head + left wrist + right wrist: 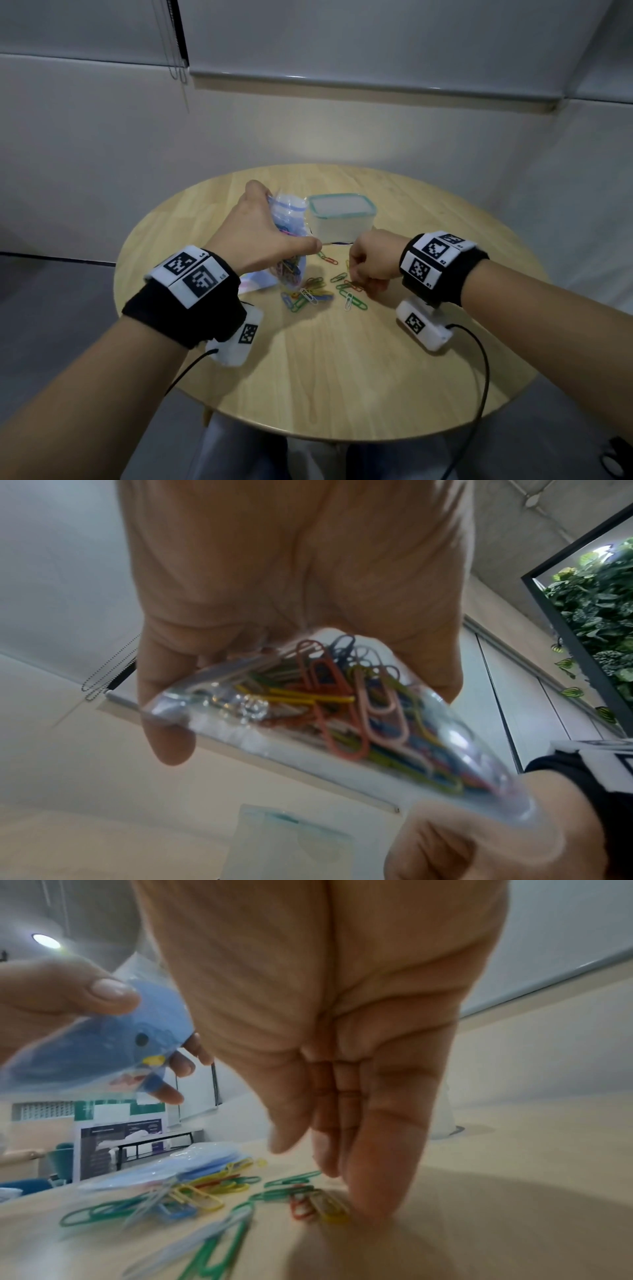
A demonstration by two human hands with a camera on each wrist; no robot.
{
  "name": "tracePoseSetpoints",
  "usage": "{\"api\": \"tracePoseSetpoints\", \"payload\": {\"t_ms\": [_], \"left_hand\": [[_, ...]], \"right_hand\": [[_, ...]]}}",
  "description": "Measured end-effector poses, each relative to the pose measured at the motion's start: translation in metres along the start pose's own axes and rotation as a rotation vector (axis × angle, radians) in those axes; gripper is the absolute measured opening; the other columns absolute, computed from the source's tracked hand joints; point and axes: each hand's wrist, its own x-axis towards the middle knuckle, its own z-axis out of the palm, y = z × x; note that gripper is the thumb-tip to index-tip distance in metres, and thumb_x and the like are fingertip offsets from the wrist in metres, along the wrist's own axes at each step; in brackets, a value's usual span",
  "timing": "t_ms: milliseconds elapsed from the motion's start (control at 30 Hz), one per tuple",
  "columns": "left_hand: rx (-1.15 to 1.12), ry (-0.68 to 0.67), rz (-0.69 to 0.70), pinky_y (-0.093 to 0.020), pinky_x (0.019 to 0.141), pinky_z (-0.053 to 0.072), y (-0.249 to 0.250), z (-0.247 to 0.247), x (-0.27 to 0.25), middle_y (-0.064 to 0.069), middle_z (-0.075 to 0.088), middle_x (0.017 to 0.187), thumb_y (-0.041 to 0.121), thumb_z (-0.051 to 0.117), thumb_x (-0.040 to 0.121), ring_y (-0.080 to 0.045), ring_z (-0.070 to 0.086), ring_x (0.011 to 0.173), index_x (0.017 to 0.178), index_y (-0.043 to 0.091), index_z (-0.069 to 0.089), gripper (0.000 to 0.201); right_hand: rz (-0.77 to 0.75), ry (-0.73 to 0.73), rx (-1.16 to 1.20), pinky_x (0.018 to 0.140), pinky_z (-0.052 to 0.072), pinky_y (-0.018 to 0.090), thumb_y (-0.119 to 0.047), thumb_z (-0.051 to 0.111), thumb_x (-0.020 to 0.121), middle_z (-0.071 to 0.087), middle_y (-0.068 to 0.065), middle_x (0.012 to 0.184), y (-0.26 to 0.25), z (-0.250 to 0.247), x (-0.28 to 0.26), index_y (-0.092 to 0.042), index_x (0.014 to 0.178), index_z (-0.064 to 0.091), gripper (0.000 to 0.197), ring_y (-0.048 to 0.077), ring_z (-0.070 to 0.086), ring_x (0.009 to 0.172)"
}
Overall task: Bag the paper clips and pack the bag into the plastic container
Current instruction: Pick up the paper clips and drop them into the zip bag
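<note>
My left hand (263,229) grips a clear zip bag (289,219) upright over the round wooden table (342,370). Its thumb and fingers are curled round the bag's middle. Several coloured paper clips (342,710) fill the bag, and a blue bird print (103,1047) shows on its side. Loose paper clips (318,291) lie scattered below the bag. My right hand (358,279) reaches down among them. Its fingertips (373,1199) rest on the table against a red and a yellow clip (322,1204), with the thumb apart. The plastic container (342,214) stands open behind them, with a teal rim.
A flat, shiny plastic packet (257,282) lies on the table under the held bag. Black cables run from both wrist cameras off the table's near edge. A grey wall stands close behind the table. Bare wood lies in front of the clips.
</note>
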Motion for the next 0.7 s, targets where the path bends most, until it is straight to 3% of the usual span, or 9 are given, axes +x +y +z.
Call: {"api": "tracePoseSetpoints", "payload": {"t_ms": [67, 133, 200, 300, 367, 567, 700], "left_hand": [[0.000, 0.002, 0.000, -0.021, 0.056, 0.039, -0.001, 0.000, 0.000, 0.003, 0.055, 0.099, 0.041, 0.087, 0.061, 0.001, 0.053, 0.078, 0.110, 0.013, 0.040, 0.074], [0.006, -0.005, -0.002, -0.021, 0.055, 0.037, 0.000, 0.002, 0.001, 0.003, 0.054, 0.098, 0.042, 0.087, 0.061, 0.002, 0.052, 0.077, 0.110, 0.013, 0.040, 0.074], [0.010, -0.012, -0.003, -0.021, 0.054, 0.036, 0.001, 0.004, 0.001, 0.004, 0.054, 0.097, 0.042, 0.087, 0.061, 0.002, 0.052, 0.076, 0.109, 0.014, 0.039, 0.074], [0.010, -0.020, -0.001, -0.020, 0.054, 0.035, 0.003, 0.007, 0.001, 0.004, 0.054, 0.098, 0.043, 0.087, 0.060, 0.003, 0.052, 0.077, 0.108, 0.014, 0.039, 0.074], [0.015, -0.024, 0.003, -0.018, 0.053, 0.034, 0.004, 0.008, 0.000, 0.006, 0.054, 0.097, 0.042, 0.087, 0.061, 0.005, 0.051, 0.076, 0.108, 0.014, 0.039, 0.072], [0.015, -0.038, 0.026, -0.012, 0.049, 0.035, 0.006, 0.008, -0.004, 0.016, 0.053, 0.088, 0.037, 0.087, 0.064, 0.007, 0.050, 0.071, 0.108, 0.013, 0.040, 0.069], [0.028, -0.050, 0.031, -0.021, 0.056, 0.040, 0.006, 0.008, -0.005, 0.003, 0.056, 0.100, 0.044, 0.087, 0.059, 0.000, 0.055, 0.079, 0.108, 0.014, 0.040, 0.075]], "right_hand": [[0.024, 0.002, -0.026, 0.064, 0.060, 0.035, -0.043, 0.072, 0.077, 0.072, 0.008, 0.075, -0.005, 0.003, -0.005, -0.008, 0.087, 0.067, 0.037, 0.022, 0.068, 0.060], [0.028, -0.024, -0.096, 0.063, 0.058, 0.034, -0.050, 0.079, 0.066, 0.071, 0.007, 0.074, -0.011, 0.005, -0.011, -0.005, 0.090, 0.068, 0.052, 0.021, 0.066, 0.062], [0.008, -0.046, -0.175, 0.060, 0.054, 0.030, -0.042, 0.081, 0.067, 0.069, 0.004, 0.069, -0.020, 0.006, -0.014, -0.003, 0.092, 0.070, 0.048, 0.019, 0.061, 0.059], [-0.009, -0.048, -0.206, 0.072, 0.056, 0.032, -0.026, 0.079, 0.074, 0.075, 0.009, 0.089, -0.030, 0.007, -0.015, -0.003, 0.097, 0.070, 0.034, 0.020, 0.063, 0.067], [-0.011, -0.039, -0.201, 0.075, 0.057, 0.034, -0.019, 0.078, 0.074, 0.075, 0.011, 0.092, -0.033, 0.010, -0.015, -0.003, 0.097, 0.069, 0.030, 0.021, 0.064, 0.068], [0.033, -0.056, -0.161, 0.061, 0.055, 0.030, -0.012, 0.078, 0.063, 0.068, 0.006, 0.066, -0.033, 0.014, -0.013, -0.003, 0.083, 0.073, 0.023, 0.020, 0.060, 0.057], [0.063, -0.105, -0.043, 0.065, 0.057, 0.034, -0.012, 0.078, 0.061, 0.071, 0.010, 0.071, -0.024, 0.012, -0.012, 0.000, 0.084, 0.073, 0.026, 0.020, 0.060, 0.059]]}}
